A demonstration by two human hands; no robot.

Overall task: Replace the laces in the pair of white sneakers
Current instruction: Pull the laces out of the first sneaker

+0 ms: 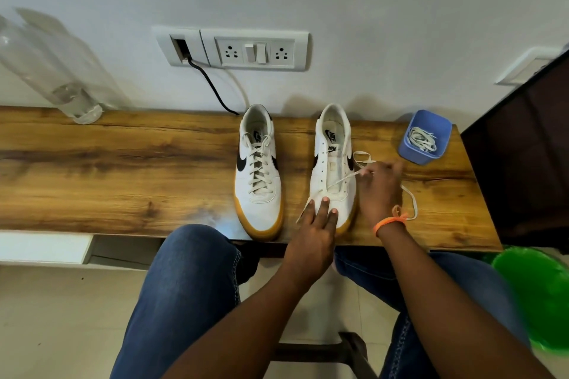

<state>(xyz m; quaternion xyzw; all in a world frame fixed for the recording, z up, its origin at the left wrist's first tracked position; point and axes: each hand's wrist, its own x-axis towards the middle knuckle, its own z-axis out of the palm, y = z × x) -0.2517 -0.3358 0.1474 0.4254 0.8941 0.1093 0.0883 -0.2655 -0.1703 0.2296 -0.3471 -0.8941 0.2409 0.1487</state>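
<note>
Two white sneakers with black swooshes and tan soles stand on the wooden shelf point(123, 169), toes toward me. The left sneaker point(258, 175) is fully laced. The right sneaker point(334, 163) is almost unlaced; one cream lace point(341, 180) crosses its lowest eyelets. My left hand point(317, 224) rests with straight fingers on that shoe's toe. My right hand point(378, 191), with an orange wrist thread, pinches the lace just right of the shoe, and the loose end curls on the shelf around that hand.
A blue square cup point(426, 137) holding more white laces stands at the back right. A clear plastic bottle point(46, 71) stands at the back left. A dark monitor point(529, 157) blocks the right end. Wall sockets with a black cable point(215, 86) sit behind. A green bin point(538, 295) is below right.
</note>
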